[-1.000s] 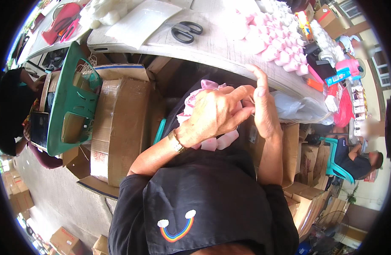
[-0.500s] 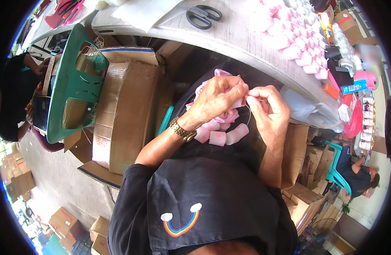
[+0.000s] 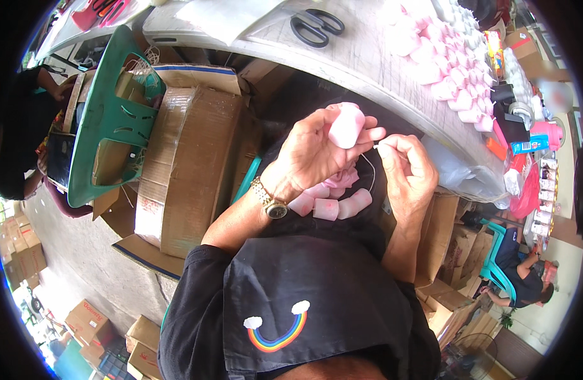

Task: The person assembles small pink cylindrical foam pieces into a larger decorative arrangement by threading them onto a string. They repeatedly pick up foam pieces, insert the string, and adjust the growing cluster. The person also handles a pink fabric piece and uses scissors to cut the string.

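Note:
My left hand (image 3: 313,152) is turned palm up, its fingers curled around a pale pink, rounded cylindrical piece (image 3: 346,126); the piece's material is unclear. To its right, thumb and forefinger of my right hand (image 3: 408,170) pinch the tip of a thin white cord (image 3: 372,166). The cord curves down toward a row of similar pink-and-white pieces (image 3: 337,208) over my dark apron. Folded pink material (image 3: 346,178) lies beside that row, partly covered by my left hand.
A pale table (image 3: 367,54) ahead bears black-handled scissors (image 3: 315,28) and a heap of pink pieces (image 3: 453,76). At left are a large cardboard box (image 3: 196,158) and a green plastic chair (image 3: 92,126). Other people sit at the far left and far right.
My left hand has rolled palm up, bringing a pink piece into plain sight between its fingers. My right hand has shifted slightly away from it, still pinching the cord.

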The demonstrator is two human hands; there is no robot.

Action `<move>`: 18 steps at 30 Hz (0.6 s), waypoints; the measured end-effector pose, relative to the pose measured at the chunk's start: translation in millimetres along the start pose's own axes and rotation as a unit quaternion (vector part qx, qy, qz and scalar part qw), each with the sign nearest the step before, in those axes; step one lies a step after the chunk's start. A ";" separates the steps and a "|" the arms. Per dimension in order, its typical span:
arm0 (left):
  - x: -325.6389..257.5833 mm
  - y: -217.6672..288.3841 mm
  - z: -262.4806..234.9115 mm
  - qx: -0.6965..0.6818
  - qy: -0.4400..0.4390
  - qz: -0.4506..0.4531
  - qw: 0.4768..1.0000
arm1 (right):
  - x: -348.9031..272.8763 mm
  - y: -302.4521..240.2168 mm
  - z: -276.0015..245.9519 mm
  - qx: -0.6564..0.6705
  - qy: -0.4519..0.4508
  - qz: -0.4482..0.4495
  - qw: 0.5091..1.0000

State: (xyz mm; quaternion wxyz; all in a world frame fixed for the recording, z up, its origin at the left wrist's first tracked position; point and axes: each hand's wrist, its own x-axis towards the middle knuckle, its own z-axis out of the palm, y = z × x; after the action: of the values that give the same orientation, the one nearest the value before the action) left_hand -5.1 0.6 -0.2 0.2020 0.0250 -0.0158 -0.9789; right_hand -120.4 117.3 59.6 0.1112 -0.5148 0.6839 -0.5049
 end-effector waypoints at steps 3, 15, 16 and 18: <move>-0.4 -5.3 2.3 -0.047 -0.040 0.015 0.998 | 2.4 0.1 4.5 -0.018 0.036 -0.061 0.997; -5.0 -18.4 19.5 -0.099 -0.010 -0.001 0.995 | 5.5 10.3 24.3 -0.166 0.110 -0.228 0.953; -5.0 -19.3 19.4 -0.094 -0.010 0.007 0.996 | 5.8 10.9 24.8 -0.171 0.113 -0.233 0.951; -5.1 -20.7 18.5 -0.095 -0.001 0.014 0.995 | 6.0 11.5 25.0 -0.187 0.117 -0.243 0.945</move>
State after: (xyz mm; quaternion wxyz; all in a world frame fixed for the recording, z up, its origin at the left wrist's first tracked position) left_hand -9.5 22.1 17.7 0.2171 0.0044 0.0767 -0.9731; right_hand -113.1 97.5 40.9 -0.1942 -0.6137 0.6288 -0.4361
